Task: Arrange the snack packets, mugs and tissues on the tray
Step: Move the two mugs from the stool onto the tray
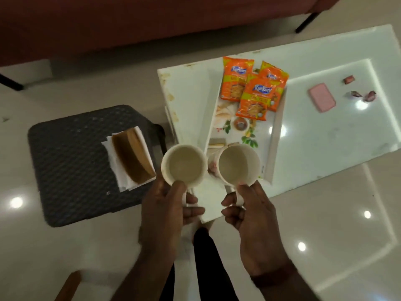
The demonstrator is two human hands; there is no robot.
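I hold two empty white mugs by their handles. My left hand (171,205) grips the left mug (184,165), which hangs over the near left corner of the white table. My right hand (245,211) grips the right mug (238,165), which hovers over the near end of the white floral tray (276,135). Three orange snack packets (252,98) lie overlapping at the tray's far end. White tissues (115,164) with a brown holder on top rest on the dark stool (71,166) to the left.
A white glossy table (325,135) carries the tray, a pink case (322,100) and small wrapped sweets (362,95) at the right. A dark red sofa (130,22) runs along the back. My dark-trousered legs are below, on a shiny tiled floor.
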